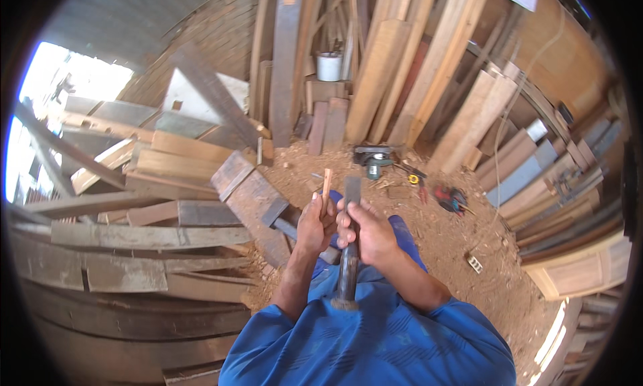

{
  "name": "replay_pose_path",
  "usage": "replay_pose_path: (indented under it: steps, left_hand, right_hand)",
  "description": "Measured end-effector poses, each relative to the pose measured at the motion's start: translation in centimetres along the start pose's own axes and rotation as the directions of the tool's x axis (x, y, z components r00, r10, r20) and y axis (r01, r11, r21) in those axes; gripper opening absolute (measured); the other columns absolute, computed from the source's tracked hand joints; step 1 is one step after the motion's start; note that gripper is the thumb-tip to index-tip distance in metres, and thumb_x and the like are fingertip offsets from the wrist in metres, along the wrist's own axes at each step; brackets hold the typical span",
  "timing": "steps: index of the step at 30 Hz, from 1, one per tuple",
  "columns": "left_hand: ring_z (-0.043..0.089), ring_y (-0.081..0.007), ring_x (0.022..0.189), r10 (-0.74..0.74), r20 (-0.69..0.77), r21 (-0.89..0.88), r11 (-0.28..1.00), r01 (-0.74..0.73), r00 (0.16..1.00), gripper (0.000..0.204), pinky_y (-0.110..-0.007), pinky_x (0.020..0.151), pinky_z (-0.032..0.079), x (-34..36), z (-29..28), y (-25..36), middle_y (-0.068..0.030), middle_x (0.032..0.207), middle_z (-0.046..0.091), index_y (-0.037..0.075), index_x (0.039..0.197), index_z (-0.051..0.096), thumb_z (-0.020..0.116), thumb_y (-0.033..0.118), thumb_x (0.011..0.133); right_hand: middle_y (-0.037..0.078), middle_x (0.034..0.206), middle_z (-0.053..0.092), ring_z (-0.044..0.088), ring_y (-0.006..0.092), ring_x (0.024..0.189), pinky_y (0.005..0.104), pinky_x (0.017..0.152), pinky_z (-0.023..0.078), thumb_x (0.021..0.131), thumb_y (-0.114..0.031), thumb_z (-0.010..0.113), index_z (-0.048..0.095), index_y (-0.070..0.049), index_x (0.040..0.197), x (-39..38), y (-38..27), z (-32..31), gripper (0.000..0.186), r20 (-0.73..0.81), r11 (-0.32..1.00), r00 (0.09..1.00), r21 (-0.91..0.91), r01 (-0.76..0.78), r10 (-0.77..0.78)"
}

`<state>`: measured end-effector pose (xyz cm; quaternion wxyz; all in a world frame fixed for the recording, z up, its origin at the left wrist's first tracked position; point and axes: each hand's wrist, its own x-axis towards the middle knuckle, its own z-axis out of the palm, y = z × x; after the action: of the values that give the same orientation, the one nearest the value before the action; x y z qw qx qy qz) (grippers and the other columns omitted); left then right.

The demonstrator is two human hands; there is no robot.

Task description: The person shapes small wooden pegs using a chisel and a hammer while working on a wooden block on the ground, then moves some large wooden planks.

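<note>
Best way out is off to the right: the right hand [370, 233] can swing over the dirt floor [445, 245] once it's past the blue trouser leg [406, 238], with just a socket block [475, 263] out there to dodge. Straight ahead gets cluttered, since a green power tool [373, 166], a tape measure [413, 179] and a pile of hand tools [450, 200] sit before the upright boards [382, 78]. Left hand [317, 226] is pretty boxed in: plank [244, 193] just beside, stacked lumber [147, 235] beyond. Between wood strip [327, 185] and chisel [348, 272] there's only a skinny gap.
</note>
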<state>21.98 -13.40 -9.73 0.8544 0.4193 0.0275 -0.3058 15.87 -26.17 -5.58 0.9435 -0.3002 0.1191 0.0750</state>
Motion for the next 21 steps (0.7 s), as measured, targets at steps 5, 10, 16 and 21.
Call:
replay_pose_path:
  steps: [5,10,16,21]
  left_hand:
    - [0.043,-0.0096,0.058,0.296,-0.094,0.593,0.784,-0.185,0.951,0.053,-0.029,0.054,0.038,-2.1,-3.2,1.6,0.0024,0.063,0.050,0.007,0.079,0.057,0.031,0.045,0.107]
    - [0.048,-0.0107,0.063,0.358,-0.021,0.711,0.662,-0.237,0.934,0.055,-0.031,0.057,0.042,-4.2,-2.3,1.7,-0.0011,0.067,0.056,0.005,0.082,0.059,0.028,0.043,0.108]
    - [0.050,-0.0111,0.067,0.441,-0.126,0.728,0.649,-0.219,0.889,0.052,-0.030,0.061,0.043,-4.7,-1.4,0.4,-0.0018,0.074,0.058,0.004,0.086,0.060,0.028,0.039,0.108]
    - [0.047,-0.0080,0.067,0.377,-0.091,0.600,0.760,-0.252,0.922,0.049,-0.027,0.061,0.042,-6.4,0.3,0.4,0.0020,0.072,0.053,0.005,0.092,0.060,0.029,0.039,0.108]
  right_hand:
    - [-0.003,0.069,0.043,0.040,0.0063,0.050,0.0278,0.051,0.044,0.104,-0.025,0.047,0.051,-0.009,0.105,-1.8,4.5,3.1,0.017,0.112,0.952,0.946,-0.043,-0.303,0.305]
    - [-0.004,0.067,0.037,0.036,0.0046,0.048,0.0261,0.048,0.043,0.104,-0.025,0.046,0.049,-0.009,0.102,-3.0,4.2,3.3,0.017,0.088,0.952,0.954,-0.135,-0.275,0.288]
    - [-0.004,0.067,0.037,0.037,0.0048,0.049,0.0262,0.048,0.043,0.104,-0.025,0.045,0.049,-0.008,0.102,-3.6,3.2,3.4,0.018,0.077,0.948,0.959,-0.194,-0.254,0.273]
    - [-0.003,0.068,0.037,0.037,0.0054,0.050,0.0270,0.049,0.043,0.105,-0.025,0.044,0.049,-0.007,0.104,-3.9,2.4,3.6,0.019,0.073,0.953,0.974,-0.233,-0.194,0.216]
